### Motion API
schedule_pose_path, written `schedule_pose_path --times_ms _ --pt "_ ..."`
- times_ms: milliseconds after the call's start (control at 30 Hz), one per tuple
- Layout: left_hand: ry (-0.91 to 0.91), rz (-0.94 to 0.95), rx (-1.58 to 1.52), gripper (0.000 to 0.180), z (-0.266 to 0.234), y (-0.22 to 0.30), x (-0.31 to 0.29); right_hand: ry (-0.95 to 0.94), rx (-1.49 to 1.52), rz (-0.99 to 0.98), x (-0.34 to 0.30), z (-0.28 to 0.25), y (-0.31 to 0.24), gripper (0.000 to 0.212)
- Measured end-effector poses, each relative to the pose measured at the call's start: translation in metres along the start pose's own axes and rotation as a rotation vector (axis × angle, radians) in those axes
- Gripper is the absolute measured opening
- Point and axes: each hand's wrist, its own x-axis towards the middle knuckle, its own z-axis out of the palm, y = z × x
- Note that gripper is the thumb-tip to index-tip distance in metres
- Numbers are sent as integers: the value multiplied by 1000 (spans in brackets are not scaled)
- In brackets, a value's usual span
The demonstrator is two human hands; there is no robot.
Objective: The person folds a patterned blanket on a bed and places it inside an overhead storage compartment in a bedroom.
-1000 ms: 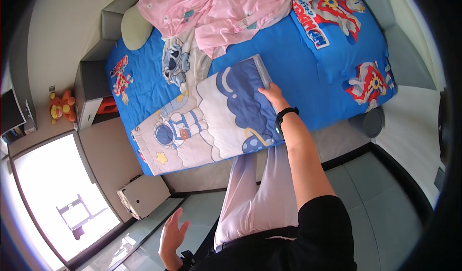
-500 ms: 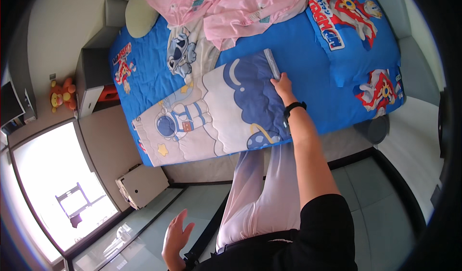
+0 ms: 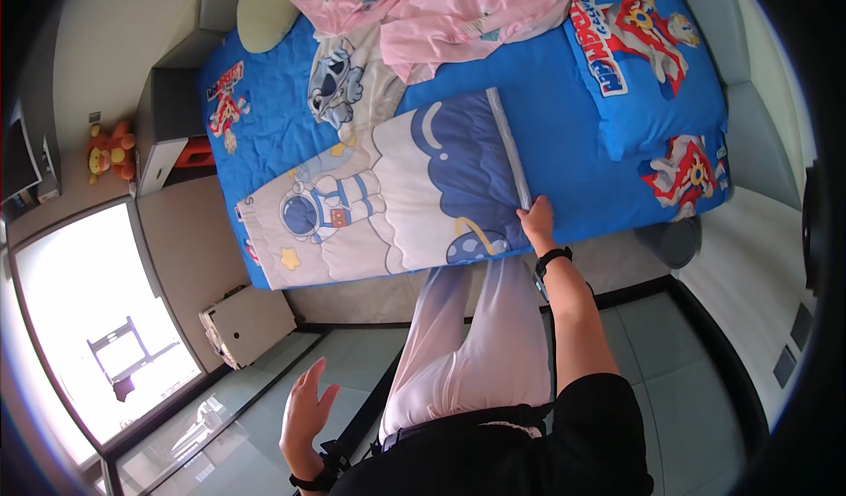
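- Astronaut quilt (image 3: 405,201), folded into a flat rectangle, is laid at the near side of the bed (image 3: 551,122), the largest thing seen; the bed is dressed in blue, with cartoon figures printed at the left and right
- On the quilt, a sideways astronaut, stars, a white middle and a dark blue patch are shown; its right side is trimmed by a straight pale grey strip
- Pink fabric (image 3: 449,25) is heaped in loose folds at the far side of the bed
- Blue pillow (image 3: 630,60), printed with a figure in red, is set at the far right of the bed
- Pale cloth (image 3: 339,91) with a grey-blue cartoon animal is left between pink fabric and quilt, its lower part reaching the quilt's far edge
- Cream case (image 3: 249,327) is stood on the floor at the left, beyond the foot of the bed
- Light green cushion (image 3: 267,11) is placed at the far left corner
- Dark bin (image 3: 670,242) is tucked beside the bed at the right
- Orange plush toy (image 3: 112,152) is seen at the far left
- Right hand (image 3: 538,221) is brought against the quilt's right edge near its close corner, fingers bent and narrow; whether the edge is pinched or only touched cannot be told
- Left hand (image 3: 306,408) is held wide over the floor, thumb apart from fingers, well apart from the quilt, nothing grasped
- Black bands are worn on both wrists
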Motion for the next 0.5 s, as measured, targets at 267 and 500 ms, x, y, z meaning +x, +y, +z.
schedule_pose_path --times_ms 267,500 --pt "39 15 5 44 3 -1 -14 -171 343 133 1 -4 -6 66" --pt "121 82 -15 45 11 -14 -20 -312 619 85 1 -7 -8 45"
